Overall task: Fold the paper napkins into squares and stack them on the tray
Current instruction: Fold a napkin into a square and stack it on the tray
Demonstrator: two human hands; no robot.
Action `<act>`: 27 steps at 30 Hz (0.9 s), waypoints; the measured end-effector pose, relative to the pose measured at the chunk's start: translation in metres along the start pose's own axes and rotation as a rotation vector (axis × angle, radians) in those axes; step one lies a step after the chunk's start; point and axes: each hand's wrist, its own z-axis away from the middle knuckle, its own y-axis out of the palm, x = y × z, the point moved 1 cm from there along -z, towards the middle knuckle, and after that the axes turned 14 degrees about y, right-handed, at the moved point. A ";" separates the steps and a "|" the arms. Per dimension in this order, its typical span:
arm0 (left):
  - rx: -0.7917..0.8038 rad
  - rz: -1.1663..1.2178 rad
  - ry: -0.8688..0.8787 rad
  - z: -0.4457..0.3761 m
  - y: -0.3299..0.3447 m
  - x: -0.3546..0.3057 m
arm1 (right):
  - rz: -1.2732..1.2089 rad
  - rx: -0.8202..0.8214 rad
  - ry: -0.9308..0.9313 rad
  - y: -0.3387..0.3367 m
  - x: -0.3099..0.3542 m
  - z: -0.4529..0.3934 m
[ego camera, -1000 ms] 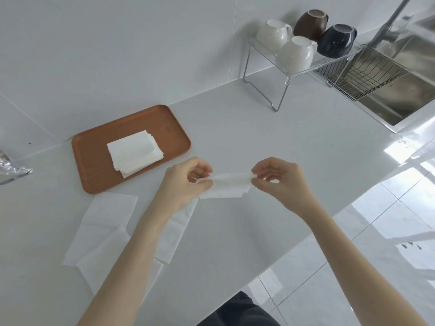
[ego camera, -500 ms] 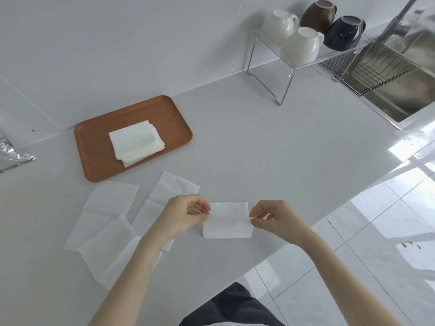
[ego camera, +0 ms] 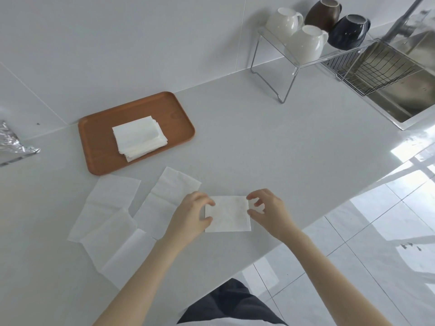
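Note:
A folded white napkin lies flat on the counter near its front edge. My left hand rests on its left edge, thumb and fingers touching the paper. My right hand sits at its right edge, fingers spread and curled, thumb on the lower right side. A brown tray stands further back on the left, and a stack of folded napkins lies on it. Several unfolded napkins are spread on the counter left of my hands.
A wire rack with several mugs stands at the back right, beside a sink with a wire basket. Crumpled foil lies at the far left. The counter edge runs diagonally just right of my right hand.
The napkin was held up between both hands and has come down flat on the counter. My fingers have loosened from pinching its ends to resting at its edges.

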 end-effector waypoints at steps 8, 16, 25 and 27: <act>0.138 -0.214 0.084 0.018 0.022 0.002 | 0.397 0.060 -0.252 0.022 -0.008 0.014; -0.003 -0.229 0.162 0.024 0.028 0.010 | 0.566 -0.113 -0.442 0.031 -0.008 0.014; -0.197 0.041 0.060 0.015 -0.020 0.001 | 0.241 -0.074 -0.351 0.001 0.043 0.007; -0.264 0.097 0.023 0.012 -0.038 0.000 | 0.182 -0.031 -0.347 -0.007 0.065 0.002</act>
